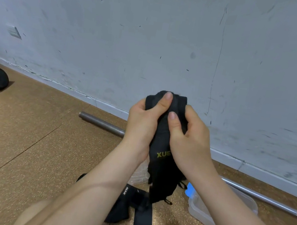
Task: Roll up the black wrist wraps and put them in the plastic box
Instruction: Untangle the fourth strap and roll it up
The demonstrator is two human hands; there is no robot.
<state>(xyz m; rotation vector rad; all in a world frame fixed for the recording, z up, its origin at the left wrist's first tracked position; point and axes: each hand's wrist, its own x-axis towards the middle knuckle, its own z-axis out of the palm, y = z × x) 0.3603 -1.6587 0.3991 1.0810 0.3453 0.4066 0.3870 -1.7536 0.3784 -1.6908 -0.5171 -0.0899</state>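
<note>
Up in mid-air, left hand and right hand grip the black wrist wrap top, long axis vertical, tail hanging below the fingers; plastic box on floor, lower right, nearer right hand.

One wide-angle camera, worn on the person's head, looks forward and down. It faces a grey wall, which fills the upper half of the frame; the cork floor slants across the lower half. Nearest the lens, at frame centre, the left hand and right hand grip a black wrist wrap, with the forearms running in from the bottom edge.
</note>
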